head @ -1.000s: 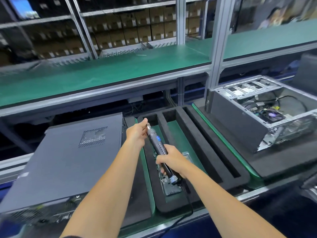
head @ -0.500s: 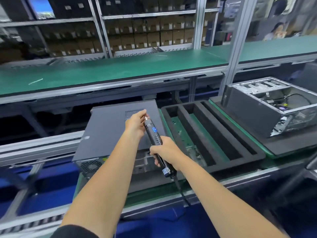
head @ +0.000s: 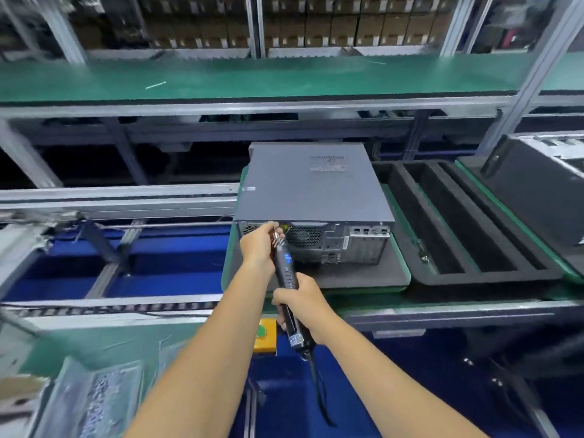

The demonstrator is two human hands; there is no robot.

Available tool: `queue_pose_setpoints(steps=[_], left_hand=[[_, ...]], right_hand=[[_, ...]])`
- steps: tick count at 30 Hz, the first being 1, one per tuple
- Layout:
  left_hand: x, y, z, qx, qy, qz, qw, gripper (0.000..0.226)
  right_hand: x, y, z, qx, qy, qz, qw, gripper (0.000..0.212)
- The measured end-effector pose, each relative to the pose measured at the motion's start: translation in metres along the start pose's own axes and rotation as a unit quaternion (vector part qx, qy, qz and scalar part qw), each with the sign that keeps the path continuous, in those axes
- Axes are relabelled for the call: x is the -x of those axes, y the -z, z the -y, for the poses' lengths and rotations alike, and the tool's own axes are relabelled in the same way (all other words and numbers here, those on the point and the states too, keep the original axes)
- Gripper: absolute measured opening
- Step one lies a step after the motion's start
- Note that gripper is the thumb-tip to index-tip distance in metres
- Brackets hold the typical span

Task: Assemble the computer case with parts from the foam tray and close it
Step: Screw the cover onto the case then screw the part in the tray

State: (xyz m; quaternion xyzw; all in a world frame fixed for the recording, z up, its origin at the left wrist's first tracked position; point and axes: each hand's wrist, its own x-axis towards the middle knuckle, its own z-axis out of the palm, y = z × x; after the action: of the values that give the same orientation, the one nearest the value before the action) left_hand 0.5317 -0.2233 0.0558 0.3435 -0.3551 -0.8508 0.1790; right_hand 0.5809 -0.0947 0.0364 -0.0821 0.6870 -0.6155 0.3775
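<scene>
A closed grey computer case lies flat on a foam pad, its rear panel with fan grille and ports facing me. A black electric screwdriver with a blue display points at the rear panel's upper left corner. My right hand grips its handle. My left hand pinches the metal tip close against the case's back edge. To the right lies the black foam tray with long slots; a small metal part sits in its left slot.
A second, open computer case stands at the far right. A yellow box with a green button is mounted on the conveyor's front rail. Conveyor rails run left over blue flooring. A green shelf spans behind.
The view has swung left, so the closed case now sits centre with its rear panel facing me. Both hands, still on the screwdriver, have brought its tip to the rear panel's upper left corner.
</scene>
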Motion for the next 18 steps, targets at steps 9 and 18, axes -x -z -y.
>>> queue_pose_setpoints(steps=[9,18], left_hand=[[0.002,0.017,0.014,-0.023,0.023,0.002,0.999,0.011],[-0.010,0.000,0.007,-0.001,0.033,0.039,0.999,0.012]], right_hand=[[0.003,-0.004,-0.020,-0.008,-0.020,-0.005,1.000,0.026],[-0.010,0.000,-0.010,-0.027,-0.009,-0.020,0.999,0.029]])
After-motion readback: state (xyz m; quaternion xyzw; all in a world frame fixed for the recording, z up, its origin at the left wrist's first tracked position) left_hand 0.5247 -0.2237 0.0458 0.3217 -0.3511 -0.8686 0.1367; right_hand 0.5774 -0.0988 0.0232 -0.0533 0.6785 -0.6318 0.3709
